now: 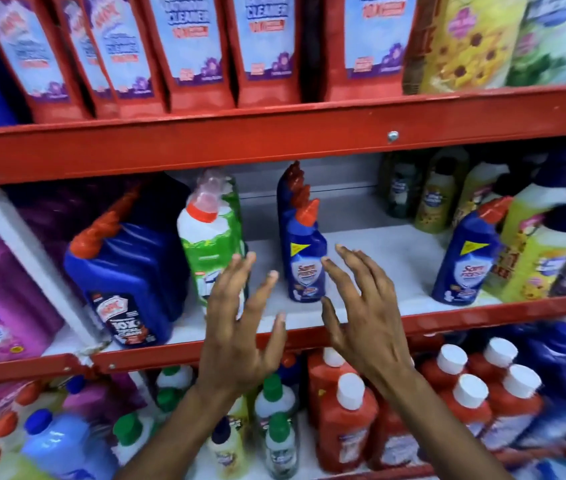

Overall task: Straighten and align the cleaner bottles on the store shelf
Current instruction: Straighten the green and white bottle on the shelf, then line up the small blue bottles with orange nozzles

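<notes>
On the middle shelf [413,258] stands a row of small blue cleaner bottles [304,261] with red angled caps, one behind the other. A single blue bottle of the same kind [461,261] leans at the right. A green and white bottle [210,244] with a red cap stands left of the row, and large dark blue bottles [129,271] stand further left. My left hand [240,327] and my right hand [364,313] are raised before the shelf edge, fingers spread, holding nothing. They flank the front blue bottle without touching it.
Red shelf rails [274,140] run above and below. Red pouches [191,46] fill the top shelf. Yellow and green bottles [531,244] crowd the right, a purple jug [1,299] the left. Red bottles with white caps [347,420] stand on the lower shelf.
</notes>
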